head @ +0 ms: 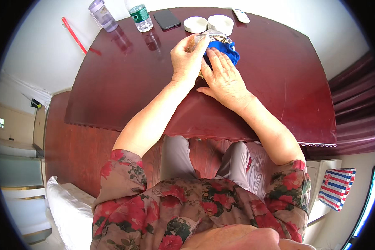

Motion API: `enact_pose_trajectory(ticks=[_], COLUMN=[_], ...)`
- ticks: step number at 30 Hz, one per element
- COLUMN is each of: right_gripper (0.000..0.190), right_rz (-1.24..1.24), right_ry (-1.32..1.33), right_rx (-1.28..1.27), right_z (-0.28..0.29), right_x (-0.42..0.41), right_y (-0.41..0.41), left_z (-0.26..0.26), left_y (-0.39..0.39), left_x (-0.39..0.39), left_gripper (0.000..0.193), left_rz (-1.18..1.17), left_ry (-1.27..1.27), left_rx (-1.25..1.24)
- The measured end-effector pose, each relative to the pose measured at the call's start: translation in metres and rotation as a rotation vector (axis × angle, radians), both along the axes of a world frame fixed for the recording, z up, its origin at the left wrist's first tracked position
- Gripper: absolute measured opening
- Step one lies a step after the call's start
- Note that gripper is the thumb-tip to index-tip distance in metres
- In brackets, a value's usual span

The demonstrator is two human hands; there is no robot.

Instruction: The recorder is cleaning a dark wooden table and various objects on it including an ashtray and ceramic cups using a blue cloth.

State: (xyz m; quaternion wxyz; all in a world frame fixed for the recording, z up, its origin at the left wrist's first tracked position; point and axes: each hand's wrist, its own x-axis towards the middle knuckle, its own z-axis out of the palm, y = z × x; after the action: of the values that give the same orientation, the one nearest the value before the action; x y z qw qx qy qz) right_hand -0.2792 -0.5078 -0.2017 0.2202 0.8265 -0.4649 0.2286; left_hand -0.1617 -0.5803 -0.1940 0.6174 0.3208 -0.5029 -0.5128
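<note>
My left hand [187,59] grips the left side of a shiny clear-and-gold item [217,35], perhaps a plastic package or a glass vessel; the hands and cloth hide much of it. A bunched blue cloth [229,53] lies against its near side. My right hand [223,75] presses the cloth with fingers extended and its thumb spread towards the table edge. Both hands are over the middle of a glossy dark red table [128,84].
Along the far side stand a purple-lidded drink bottle [104,17], a green-labelled plastic water bottle [140,17], a black smartphone [167,20], two white round dishes [195,25] and a white remote control [241,15]. A striped bag [337,187] hangs at the right.
</note>
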Motion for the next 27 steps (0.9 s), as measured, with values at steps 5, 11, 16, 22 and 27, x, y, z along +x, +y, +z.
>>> enact_pose_trajectory(ticks=[5, 11, 16, 22, 27], right_gripper=[0.079, 0.041, 0.036, 0.038, 0.033], right_rz=[-0.241, -0.242, 0.023, 0.25, 0.189], right_ry=[0.075, 0.013, -0.225, -0.675, -0.543], right_rx=[-0.096, 0.154, 0.207, 0.266, 0.532], right_z=[0.0, 0.006, 0.006, 0.002, 0.021], right_x=[0.006, 0.004, -0.009, -0.006, -0.025], right_y=[-0.008, -0.004, -0.01, -0.012, -0.015], left_z=[-0.005, -0.008, -0.005, -0.011, -0.012], left_y=[-0.002, 0.004, 0.005, -0.008, -0.01], left_x=[-0.001, -0.011, -0.01, -0.003, -0.004], left_gripper=[0.031, 0.039, 0.039, 0.029, 0.031], left_rz=[0.074, 0.095, 0.044, 0.075, 0.026], left_ry=[-0.127, -0.031, 0.063, -0.017, -0.012], left_rx=[-0.077, -0.118, 0.019, -0.032, -0.037])
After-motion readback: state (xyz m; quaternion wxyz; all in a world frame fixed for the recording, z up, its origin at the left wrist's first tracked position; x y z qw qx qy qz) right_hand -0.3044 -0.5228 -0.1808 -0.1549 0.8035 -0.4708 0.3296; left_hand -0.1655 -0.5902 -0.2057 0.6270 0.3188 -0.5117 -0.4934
